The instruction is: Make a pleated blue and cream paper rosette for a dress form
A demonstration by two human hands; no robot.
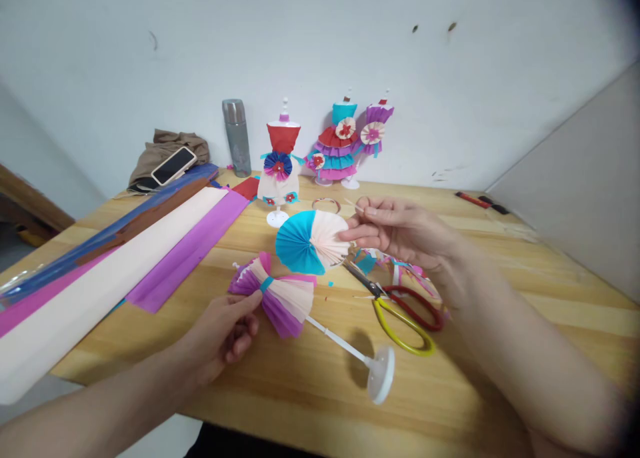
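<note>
A small dress form lies tilted on its side, its white stand and round base pointing to the lower right. It wears a purple, magenta and cream crepe paper dress with a blue waistband. My left hand grips it at the waist, the thumb by the band and the other fingers curled underneath. Above it, my right hand holds a round pleated paper rosette, half blue and half cream, by its cream edge. A thin pale strip sticks out between its thumb and index finger.
Scissors with red and yellow handles lie beside paper scraps. Dressed forms stand at the back by a grey flask. Crepe paper sheets, a phone and brown cloth lie left; markers lie right.
</note>
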